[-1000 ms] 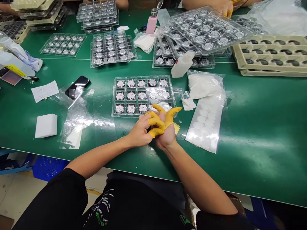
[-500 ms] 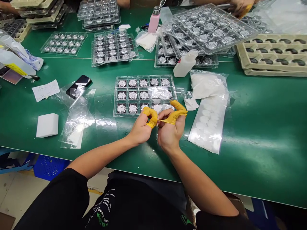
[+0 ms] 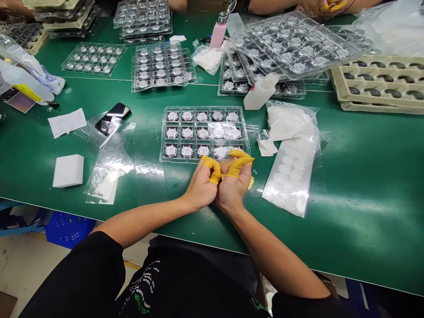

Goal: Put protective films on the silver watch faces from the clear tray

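My left hand (image 3: 201,187) and my right hand (image 3: 233,187) are pressed together on the green table (image 3: 357,176), just in front of a clear tray (image 3: 163,138) of round silver parts. Both hands wear yellow finger cots (image 3: 239,160) on several fingers. The left fingers are curled and pinch a yellow cot at the right hand's fingers. My right fingers are bent inward against the left hand, and what they hold is hidden. A small yellow scrap (image 3: 251,182) pokes out beside the right hand.
A bag of white pads (image 3: 290,174) lies right of my hands. Clear film sheets (image 3: 109,165), a white foam block (image 3: 68,170), a phone (image 3: 112,117) and a paper slip (image 3: 67,123) lie on the left. A white bottle (image 3: 260,92), more trays (image 3: 162,66) and other people's hands (image 3: 318,6) are at the back.
The hands moved apart while the left stretched a yellow cot from the right hand, then came back together with fingers curled. The camera view shifted slightly.
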A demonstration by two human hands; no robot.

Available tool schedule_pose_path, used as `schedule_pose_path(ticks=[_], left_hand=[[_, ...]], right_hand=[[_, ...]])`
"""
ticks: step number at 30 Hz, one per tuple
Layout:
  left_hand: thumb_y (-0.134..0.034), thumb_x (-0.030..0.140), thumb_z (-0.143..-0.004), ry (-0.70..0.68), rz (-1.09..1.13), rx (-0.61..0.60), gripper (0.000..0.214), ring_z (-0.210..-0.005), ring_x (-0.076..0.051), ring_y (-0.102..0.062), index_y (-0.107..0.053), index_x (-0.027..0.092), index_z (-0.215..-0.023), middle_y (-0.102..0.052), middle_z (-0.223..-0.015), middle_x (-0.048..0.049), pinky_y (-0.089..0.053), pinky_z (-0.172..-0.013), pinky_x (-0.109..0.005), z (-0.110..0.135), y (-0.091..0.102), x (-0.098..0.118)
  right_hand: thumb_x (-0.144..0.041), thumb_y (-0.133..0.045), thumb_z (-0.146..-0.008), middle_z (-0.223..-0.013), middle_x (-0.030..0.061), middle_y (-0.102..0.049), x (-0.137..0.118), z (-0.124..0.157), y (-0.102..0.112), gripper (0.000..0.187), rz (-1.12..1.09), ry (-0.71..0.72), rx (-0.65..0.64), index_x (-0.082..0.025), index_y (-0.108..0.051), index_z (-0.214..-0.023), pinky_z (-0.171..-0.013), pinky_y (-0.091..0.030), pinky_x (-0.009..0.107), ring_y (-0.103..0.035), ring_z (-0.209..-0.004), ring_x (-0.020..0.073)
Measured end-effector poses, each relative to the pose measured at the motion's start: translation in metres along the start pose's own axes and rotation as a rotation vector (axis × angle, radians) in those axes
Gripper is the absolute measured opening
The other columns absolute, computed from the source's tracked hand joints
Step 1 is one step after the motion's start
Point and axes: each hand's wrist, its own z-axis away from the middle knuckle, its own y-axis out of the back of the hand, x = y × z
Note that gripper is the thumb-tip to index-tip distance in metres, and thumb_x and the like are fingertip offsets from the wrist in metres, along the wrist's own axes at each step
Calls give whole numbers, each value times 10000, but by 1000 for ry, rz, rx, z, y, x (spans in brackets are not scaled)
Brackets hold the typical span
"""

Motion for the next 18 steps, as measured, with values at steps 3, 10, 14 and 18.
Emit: schedule_pose_path(ticks=[3,10,14,18], left_hand=[[-439,-64,-745,-27,-63,7,275,-876,-166,-468,-441,207,-793,-486,-907,-22,-413,-801,-302,4,-2,3],[-487,8,-852,-300,-93,69,205,-884,-174,-478,-467,209,-819,-517,-890,-25,-408,-809,-322,-5,5,1],[-509,139,-954,-309,20,25,147,-834,-157,-482,-484,201,-824,-521,-851,-15,-404,-792,-315,-9,3,-4],[-566,401,-993,-165,189,-7,259,-769,-136,-460,-501,197,-846,-499,-829,-1,-399,-751,-299,-11,0,-9]], right_hand=[[-698,-616,-888,-547,-97,-249,1,1,0,426,-16,21,0,-284,-521,-919,-479,-300,272,-267,-465,114],[-601,-687,-876,-680,-64,-376,5,-16,3,391,-4,-29,16,-295,-531,-1063,-524,-371,275,-368,-548,117],[-641,-710,-830,-747,-50,-380,11,-23,5,458,13,-104,65,-275,-540,-1046,-520,-343,257,-368,-576,103],[-683,-701,-811,-753,-50,-387,15,-19,5,508,15,-172,77,-266,-552,-1060,-517,-337,245,-370,-584,100]])
